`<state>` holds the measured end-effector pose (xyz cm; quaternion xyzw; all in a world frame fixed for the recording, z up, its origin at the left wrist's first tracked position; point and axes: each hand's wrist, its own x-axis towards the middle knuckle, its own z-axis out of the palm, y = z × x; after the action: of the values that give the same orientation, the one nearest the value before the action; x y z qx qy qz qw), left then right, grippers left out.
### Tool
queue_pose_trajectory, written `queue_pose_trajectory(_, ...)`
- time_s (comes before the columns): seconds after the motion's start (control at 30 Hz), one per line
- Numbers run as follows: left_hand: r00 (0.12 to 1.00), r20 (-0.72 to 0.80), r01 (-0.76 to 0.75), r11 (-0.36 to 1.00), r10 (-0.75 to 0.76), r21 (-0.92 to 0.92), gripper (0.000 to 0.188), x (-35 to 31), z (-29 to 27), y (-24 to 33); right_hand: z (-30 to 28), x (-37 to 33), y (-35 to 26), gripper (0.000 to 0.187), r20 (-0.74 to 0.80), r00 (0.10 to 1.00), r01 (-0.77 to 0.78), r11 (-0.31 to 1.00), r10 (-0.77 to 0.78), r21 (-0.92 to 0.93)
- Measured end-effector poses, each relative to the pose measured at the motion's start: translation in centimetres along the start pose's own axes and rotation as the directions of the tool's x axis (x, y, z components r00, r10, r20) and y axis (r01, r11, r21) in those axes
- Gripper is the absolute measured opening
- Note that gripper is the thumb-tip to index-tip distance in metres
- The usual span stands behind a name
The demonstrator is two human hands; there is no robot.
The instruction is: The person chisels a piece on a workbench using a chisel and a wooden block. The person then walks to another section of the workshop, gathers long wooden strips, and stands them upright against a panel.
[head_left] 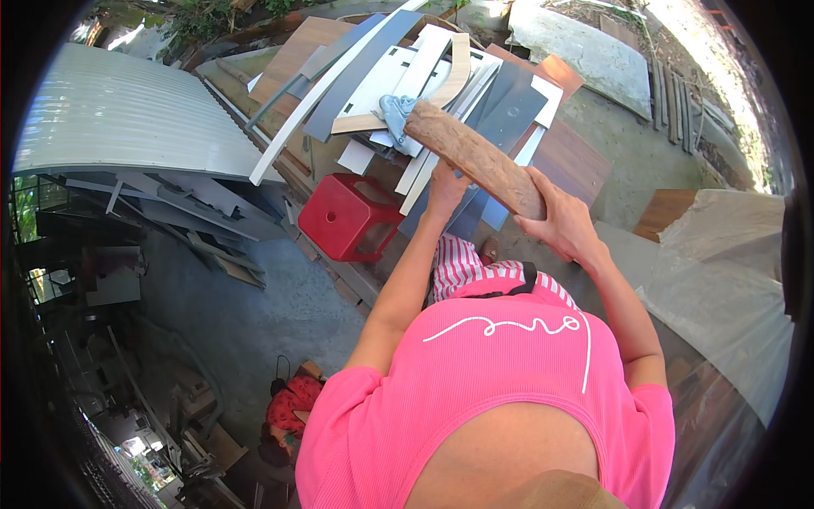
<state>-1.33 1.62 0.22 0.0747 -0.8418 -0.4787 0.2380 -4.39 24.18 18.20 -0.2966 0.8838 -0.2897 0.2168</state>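
A thick, rough-faced brown wooden plank [475,157] is held slantwise in front of me, over a pile of cut boards. My right hand [561,219] is closed round its near right end, thumb on the lower side. My left hand [447,191] grips the plank's lower edge nearer its middle, with some fingers hidden behind the wood. Close by the plank's far left end, a crumpled light-blue cloth [395,113] lies on the pile. Under it is a curved pale wooden strip [458,72] among white panels [373,85] and dark grey panels [517,106].
A red plastic stool [343,216] stands left of the pile. Corrugated metal roofing [110,106] slopes at the left, with more boards beneath it. Another person in red [292,403] is low at the lower left. Clear plastic sheeting [721,280] covers something at the right.
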Motion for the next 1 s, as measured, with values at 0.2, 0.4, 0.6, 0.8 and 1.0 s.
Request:
queue_pose_trajectory(0.2,0.979,-0.009,0.198,0.964,-0.203,-0.178,0.025,0.4,-0.9,0.6,-2.5,-0.2,-2.1,0.078,-0.167,0.984,-0.028,0.97,0.07,0.242)
queue_pose_trajectory(0.4,0.969,0.051,0.247,0.956,-0.241,-0.16,0.026,0.8,-1.3,0.9,-1.2,0.2,-1.1,0.08,-0.265,0.964,0.095,0.962,-0.025,0.256)
queue_pose_trajectory(0.6,0.994,-0.02,0.1,0.965,-0.108,-0.241,0.026,1.3,-1.4,0.7,1.0,0.8,1.0,0.079,0.062,0.997,-0.06,0.996,0.056,0.06)
queue_pose_trajectory(0.8,0.949,-0.07,0.288,0.933,-0.309,-0.217,0.022,1.5,-2.0,0.3,-0.7,0.8,0.4,0.079,-0.09,0.987,-0.099,0.953,0.13,0.286)
queue_pose_trajectory(1.0,0.895,-0.21,0.288,0.87,-0.393,-0.401,0.022,0.4,-3.0,0.8,-0.7,0.1,1.5,0.081,-0.156,0.967,-0.138,0.931,0.2,0.337)
